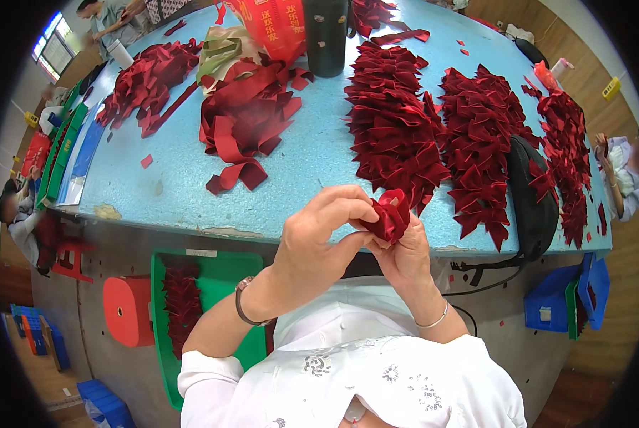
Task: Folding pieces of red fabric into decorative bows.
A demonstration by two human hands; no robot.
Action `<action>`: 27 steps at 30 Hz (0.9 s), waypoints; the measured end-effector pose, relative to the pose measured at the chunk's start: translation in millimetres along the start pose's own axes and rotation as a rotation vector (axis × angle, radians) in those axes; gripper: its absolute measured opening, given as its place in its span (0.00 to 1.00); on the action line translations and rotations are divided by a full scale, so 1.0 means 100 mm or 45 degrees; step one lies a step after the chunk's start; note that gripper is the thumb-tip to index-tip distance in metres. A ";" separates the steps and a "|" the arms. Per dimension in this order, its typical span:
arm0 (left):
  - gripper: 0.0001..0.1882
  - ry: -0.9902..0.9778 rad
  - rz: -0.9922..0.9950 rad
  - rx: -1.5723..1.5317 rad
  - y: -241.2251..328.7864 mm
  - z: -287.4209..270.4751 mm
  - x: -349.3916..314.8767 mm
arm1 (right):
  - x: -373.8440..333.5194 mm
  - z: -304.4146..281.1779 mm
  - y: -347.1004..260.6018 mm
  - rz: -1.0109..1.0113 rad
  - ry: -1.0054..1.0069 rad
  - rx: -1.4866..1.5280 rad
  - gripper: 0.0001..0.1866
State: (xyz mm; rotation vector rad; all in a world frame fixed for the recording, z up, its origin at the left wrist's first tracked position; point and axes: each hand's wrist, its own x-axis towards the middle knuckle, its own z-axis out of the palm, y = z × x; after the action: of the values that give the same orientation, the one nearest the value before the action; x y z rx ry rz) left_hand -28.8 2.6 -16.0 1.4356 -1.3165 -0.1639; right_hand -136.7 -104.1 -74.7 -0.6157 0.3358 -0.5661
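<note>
A dark red ribbon bow (391, 220), folded into loops, is held up just over the near edge of the light blue table (169, 203). My left hand (326, 228) pinches its left side between thumb and fingers. From below and the right, my right hand (408, 260) grips the same piece, its fingers partly hidden behind the ribbon. Beyond my hands lies a thick row of finished-looking red bows (394, 121). Another row of bows (482, 143) lies to its right. Loose cut red ribbon strips (244, 121) are heaped to the left of the rows.
A dark tumbler (326, 36) stands by a red printed bag (273, 25) at the back. A black pouch (533, 200) lies at the right edge. Below the table are a green tray (226, 267) with bows, a red stool (128, 310) and blue crates (551, 299). Other people sit around.
</note>
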 end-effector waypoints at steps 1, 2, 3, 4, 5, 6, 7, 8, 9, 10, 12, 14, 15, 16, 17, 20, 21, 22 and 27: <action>0.12 0.002 -0.004 0.000 -0.01 -0.02 -0.02 | 0.01 -0.02 0.01 0.004 0.001 -0.001 0.07; 0.13 -0.019 0.013 -0.025 -0.03 -0.03 -0.04 | 0.02 -0.06 0.03 -0.039 -0.074 -0.015 0.08; 0.13 -0.037 0.028 -0.047 -0.06 -0.04 -0.06 | 0.03 -0.09 0.04 -0.078 -0.151 -0.030 0.09; 0.14 -0.055 0.044 -0.070 -0.07 -0.05 -0.08 | 0.04 -0.10 0.06 -0.118 -0.228 -0.044 0.10; 0.14 -0.052 0.040 -0.069 -0.09 -0.05 -0.10 | 0.04 -0.10 0.07 -0.113 -0.228 -0.044 0.10; 0.14 -0.013 -0.064 -0.227 -0.10 -0.03 -0.12 | 0.03 -0.10 0.08 -0.133 -0.194 -0.094 0.10; 0.15 0.026 -0.168 -0.386 -0.10 -0.02 -0.14 | 0.02 -0.09 0.08 -0.153 -0.159 -0.144 0.10; 0.16 0.065 -0.273 -0.545 -0.11 -0.02 -0.15 | 0.02 -0.07 0.08 -0.174 -0.124 -0.194 0.11; 0.16 0.064 -0.275 -0.547 -0.12 -0.02 -0.15 | 0.01 -0.04 0.05 -0.173 -0.121 -0.195 0.11; 0.16 0.066 -0.236 -0.529 -0.13 -0.02 -0.14 | 0.01 0.00 0.01 -0.146 -0.158 -0.178 0.12; 0.16 0.069 -0.160 -0.492 -0.15 -0.03 -0.14 | 0.02 0.05 -0.05 -0.090 -0.232 -0.143 0.14; 0.15 0.061 -0.119 -0.403 -0.16 -0.03 -0.13 | 0.05 0.00 -0.10 0.007 -0.307 -0.111 0.14; 0.15 0.055 -0.076 -0.311 -0.17 -0.03 -0.13 | 0.06 -0.03 -0.13 0.103 -0.385 -0.078 0.14; 0.14 0.048 -0.034 -0.219 -0.17 -0.03 -0.13 | 0.07 -0.05 -0.13 0.200 -0.464 -0.044 0.14; 0.14 0.049 -0.037 -0.218 -0.18 -0.03 -0.13 | 0.08 -0.06 -0.12 0.204 -0.464 -0.042 0.14; 0.15 0.130 -0.024 -0.169 -0.18 0.00 -0.12 | 0.10 -0.11 -0.09 0.073 -0.378 -0.135 0.13; 0.15 0.130 -0.026 -0.167 -0.18 -0.01 -0.12 | 0.10 -0.12 -0.07 0.075 -0.379 -0.133 0.13; 0.14 0.138 -0.081 -0.224 -0.17 -0.01 -0.12 | 0.11 -0.12 -0.06 0.065 -0.350 -0.127 0.13; 0.13 0.171 -0.457 -0.730 -0.10 -0.09 -0.06 | 0.13 -0.16 -0.03 0.055 -0.388 -0.041 0.12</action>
State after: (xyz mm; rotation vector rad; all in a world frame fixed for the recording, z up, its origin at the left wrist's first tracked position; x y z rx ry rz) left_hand -18.2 10.3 -23.8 1.1458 -0.7997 -0.6202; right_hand -134.7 -120.9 -86.9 -0.7130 0.0712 -0.4184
